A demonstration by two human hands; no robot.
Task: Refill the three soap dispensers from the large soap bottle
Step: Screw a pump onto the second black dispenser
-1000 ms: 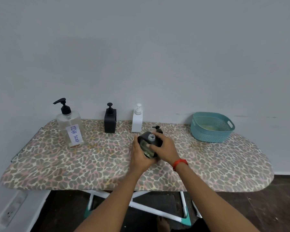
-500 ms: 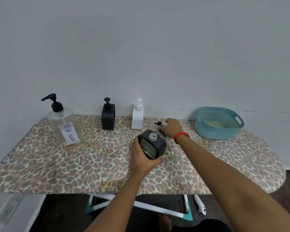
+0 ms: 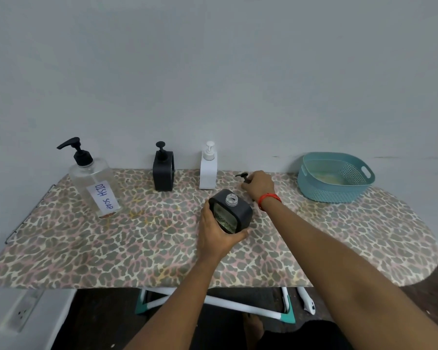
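Here we note the large soap bottle (image 3: pixel 94 184) at far left of the ironing board (image 3: pixel 137 238), well apart from both hands. Rightward stand a black dispenser (image 3: pixel 163 172) and a white dispenser (image 3: pixel 208 167). Our left hand (image 3: pixel 216 234) wraps the uncapped black dispenser (image 3: pixel 232 214), neck tilted far. Our right hand (image 3: pixel 259 185) closes on its pump (image 3: pixel 242 176). The left hand is nearer the bottle; nothing obstructs. A teal basket (image 3: pixel 334 178) sits far right.

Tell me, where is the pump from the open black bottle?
The pump is at the back of the board, under the right hand, between the white dispenser and the basket.
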